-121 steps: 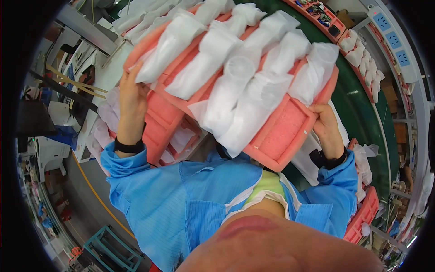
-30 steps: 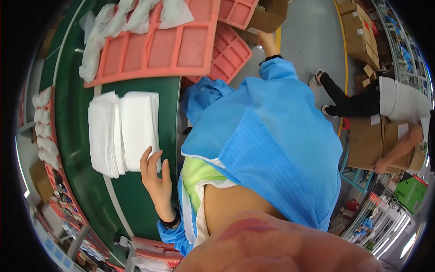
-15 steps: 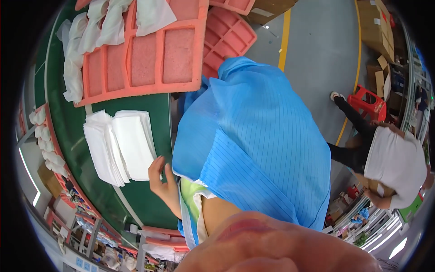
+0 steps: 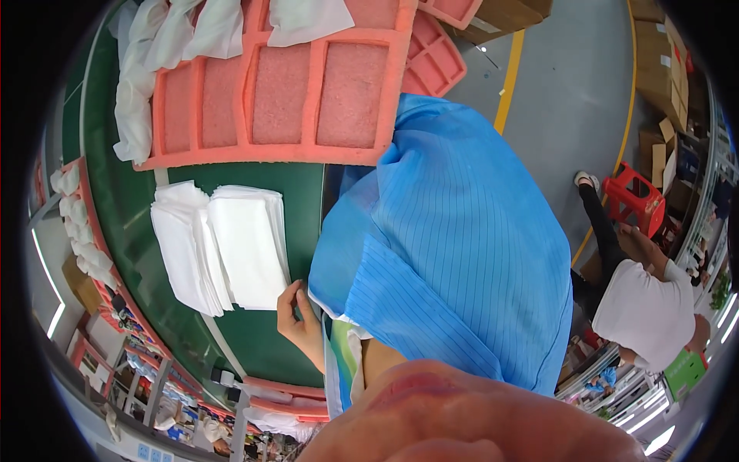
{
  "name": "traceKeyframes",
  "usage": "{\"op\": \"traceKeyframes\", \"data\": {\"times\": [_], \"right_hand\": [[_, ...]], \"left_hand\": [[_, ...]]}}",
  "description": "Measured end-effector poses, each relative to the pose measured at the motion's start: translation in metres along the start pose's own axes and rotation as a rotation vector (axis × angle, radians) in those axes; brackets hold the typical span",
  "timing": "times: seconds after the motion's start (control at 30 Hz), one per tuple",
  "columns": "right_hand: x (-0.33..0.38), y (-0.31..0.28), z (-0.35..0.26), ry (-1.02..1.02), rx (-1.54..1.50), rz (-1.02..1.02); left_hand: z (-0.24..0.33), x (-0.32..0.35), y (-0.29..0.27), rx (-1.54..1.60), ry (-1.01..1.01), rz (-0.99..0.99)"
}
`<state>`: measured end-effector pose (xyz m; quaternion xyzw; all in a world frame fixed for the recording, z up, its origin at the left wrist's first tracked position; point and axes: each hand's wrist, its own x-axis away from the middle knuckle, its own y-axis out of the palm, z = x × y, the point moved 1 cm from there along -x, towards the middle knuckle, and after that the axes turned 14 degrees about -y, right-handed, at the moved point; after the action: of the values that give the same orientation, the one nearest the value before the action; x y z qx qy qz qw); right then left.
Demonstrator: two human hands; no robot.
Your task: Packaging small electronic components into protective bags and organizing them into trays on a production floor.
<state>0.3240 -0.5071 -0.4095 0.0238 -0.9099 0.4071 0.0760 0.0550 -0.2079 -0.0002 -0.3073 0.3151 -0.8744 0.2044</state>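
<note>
My left hand is beside the table edge, next to the lower right corner of the white stack. Its fingers are loosely curved toward the thumb, with a narrow gap and nothing visible held. Two side-by-side stacks of thin, white folded sheets lie on the green tabletop. Beyond them is a pink foam tray with rectangular compartments. White wrapped pieces lie over its far compartments. My blue-sleeved right arm reaches toward the tray's near right corner; my right hand is hidden.
Another pink foam tray lies right of the first, near a cardboard box. At the right, a person in a white top bends near a red stool. Foam trays with white wrapped pieces line the far left.
The view has shifted, so the table and tray appear farther right. My left fingertips have drawn closer together beside the stack. The person at the right has changed posture.
</note>
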Motion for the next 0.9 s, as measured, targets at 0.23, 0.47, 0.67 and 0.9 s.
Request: {"op": "traceKeyframes", "data": {"times": [0.23,0.47,0.67,0.9], "right_hand": [[0.022,-0.008,0.013,-0.012,0.242,-0.086],[0.065,0.006,0.052,-0.027,0.428,-0.15],[0.136,-0.097,0.168,0.386,-0.747,0.598],[0.132,-0.211,0.1,0.154,-1.282,1.201]], "left_hand": [[0.016,-0.012,-0.013,-0.024,0.035,0.002],[0.018,-0.012,-0.024,-0.016,0.136,0.02],[0.013,-0.006,-0.024,0.059,0.223,0.05],[0.008,0.009,-0.025,0.167,0.212,0.045]]}}
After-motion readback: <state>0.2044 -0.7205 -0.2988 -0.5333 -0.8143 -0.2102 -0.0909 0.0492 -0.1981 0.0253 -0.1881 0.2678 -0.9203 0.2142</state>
